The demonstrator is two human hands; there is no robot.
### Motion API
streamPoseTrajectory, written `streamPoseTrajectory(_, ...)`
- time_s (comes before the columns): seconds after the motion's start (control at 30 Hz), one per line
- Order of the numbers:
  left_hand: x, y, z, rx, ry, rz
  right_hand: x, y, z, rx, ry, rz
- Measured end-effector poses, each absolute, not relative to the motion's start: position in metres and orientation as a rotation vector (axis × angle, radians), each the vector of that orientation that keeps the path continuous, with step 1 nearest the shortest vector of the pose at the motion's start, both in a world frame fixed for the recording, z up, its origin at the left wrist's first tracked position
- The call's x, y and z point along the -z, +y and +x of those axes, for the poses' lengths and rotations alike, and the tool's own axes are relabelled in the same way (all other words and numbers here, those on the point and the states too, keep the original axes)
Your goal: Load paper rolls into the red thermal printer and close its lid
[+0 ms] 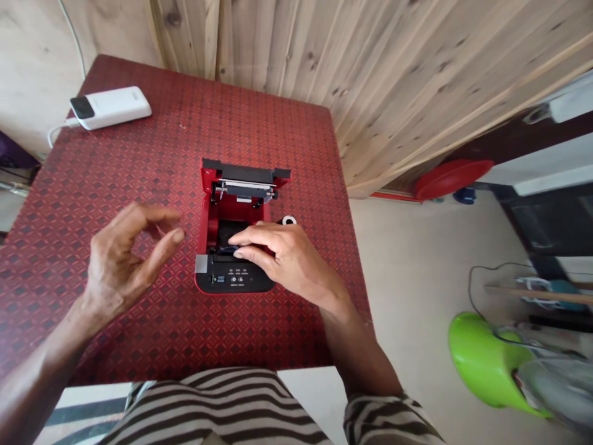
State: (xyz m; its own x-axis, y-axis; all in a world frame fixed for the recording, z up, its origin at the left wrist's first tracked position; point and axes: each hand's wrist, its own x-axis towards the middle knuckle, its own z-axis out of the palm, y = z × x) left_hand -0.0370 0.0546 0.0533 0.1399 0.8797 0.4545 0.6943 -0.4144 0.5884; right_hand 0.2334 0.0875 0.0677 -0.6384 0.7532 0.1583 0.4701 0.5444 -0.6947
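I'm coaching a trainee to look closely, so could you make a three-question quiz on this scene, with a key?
1. Multiple choice: where does the right hand reach?
A) Flat onto the floor
B) Into the red and black device
C) Around a cup

2. True or false: the left hand is clear of the device, whose lid stands open.

3. Fill the blank: on the patterned red table, the white gadget has a white ____ attached.

Key: 1 B; 2 true; 3 cable.

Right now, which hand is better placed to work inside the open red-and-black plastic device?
Likely the right hand: its fingers reach inside; the left hand hovers beside the device.
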Motion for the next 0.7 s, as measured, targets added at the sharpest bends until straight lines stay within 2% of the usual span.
streamPoseTrajectory(0.2,-0.080,0.107,-0.021,-1.086,1.385,2.210,-0.072,0.063,0.225,-0.172,-2.570,-0.989)
streamPoseTrajectory(0.3,-0.086,0.109,-0.014,-1.050,1.317,2.232,-0.071,0.052,0.223,0.042,-2.504,-0.966)
streamPoseTrajectory(0.7,-0.039,0.038,-0.016,-0.916,1.173,2.688,-0.053,0.035,0.221,0.108,-2.366,-0.948)
